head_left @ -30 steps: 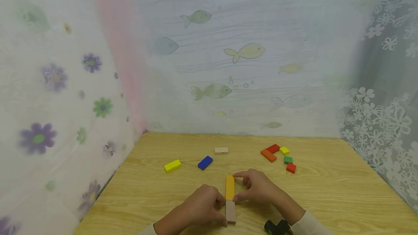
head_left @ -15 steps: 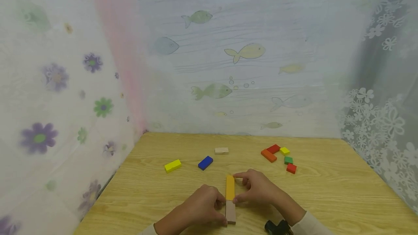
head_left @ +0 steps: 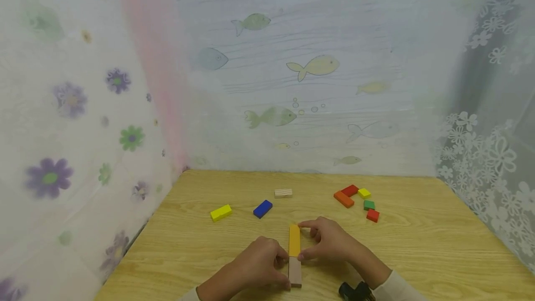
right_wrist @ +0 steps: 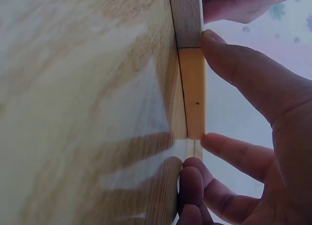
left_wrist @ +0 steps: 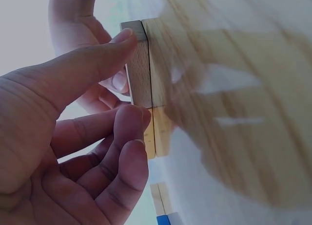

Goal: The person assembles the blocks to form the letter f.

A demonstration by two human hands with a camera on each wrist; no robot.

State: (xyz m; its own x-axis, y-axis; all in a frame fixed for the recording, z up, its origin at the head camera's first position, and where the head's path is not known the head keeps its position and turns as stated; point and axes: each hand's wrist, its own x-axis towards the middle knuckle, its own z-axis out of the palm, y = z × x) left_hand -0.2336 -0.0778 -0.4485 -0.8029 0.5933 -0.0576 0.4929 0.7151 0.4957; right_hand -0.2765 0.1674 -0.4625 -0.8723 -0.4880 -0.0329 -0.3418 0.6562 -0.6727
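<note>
An orange-yellow block [head_left: 294, 240] and a plain wooden block [head_left: 295, 272] lie end to end on the table, long sides in line. My left hand [head_left: 260, 264] holds the plain block from the left, thumb at its near end and index finger by the joint. In the left wrist view that thumb [left_wrist: 127, 36] sits on the plain block's end corner. My right hand [head_left: 330, 240] spans the orange-yellow block from the right. Its index fingertip [right_wrist: 208, 140] touches the far end, while its thumb is at the joint between the blocks.
Farther back lie a yellow block [head_left: 221, 212], a blue block [head_left: 263, 209] and a striped pale block [head_left: 283, 193]. To the right are an orange block [head_left: 344, 199], a red block [head_left: 350, 190] and several small pieces, including a green one [head_left: 369, 205]. A black device [head_left: 356, 291] is near the right wrist.
</note>
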